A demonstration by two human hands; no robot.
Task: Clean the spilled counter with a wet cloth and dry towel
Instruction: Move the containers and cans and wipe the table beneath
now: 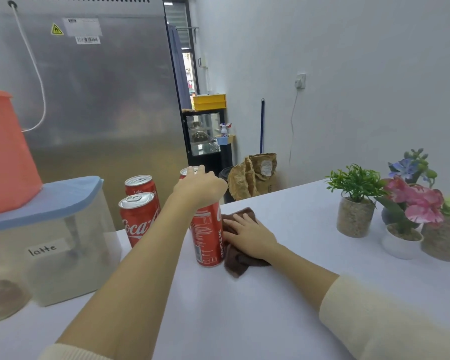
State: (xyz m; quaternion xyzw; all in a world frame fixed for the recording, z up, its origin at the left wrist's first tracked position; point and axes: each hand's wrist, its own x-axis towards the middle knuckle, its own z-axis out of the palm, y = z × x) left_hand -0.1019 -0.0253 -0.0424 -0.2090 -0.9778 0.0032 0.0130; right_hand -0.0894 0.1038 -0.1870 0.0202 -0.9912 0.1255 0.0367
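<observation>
While the left hand [200, 184] was clamped down over the top of a tall red cola can [207, 235], fingers curled round its rim, the right hand [250, 236] lay flat on the brown cloth [238, 263] with fingers straight and spread, so no real grip there, just pressing. That cloth sat on the white bench [283, 307] touching the right side of the held can, bunched up, poking out past the fingertips and under the wrist. Couldn't tell if it was wet or dry, tbh.

Containers: on the left stood a clear plastic tub [63, 255] with a blue lid [44, 201] and a "latte" label, holding some pale powder with a scoop handle faintly visible inside. An orange bucket-like thing [5, 152] sat on that lid. Beside the tub, at the bottom left edge, was a glass jar [0, 294] with something brownish in it, too blurry to say what.

Two more cola cans [139, 216] stood just left of the forearm, tops sealed, and one more [187, 172] peeked out behind the left hand. Over on the right, small pots [355, 216] filled with gravel-looking stuff held plants and pink flowers [421, 201].
</observation>
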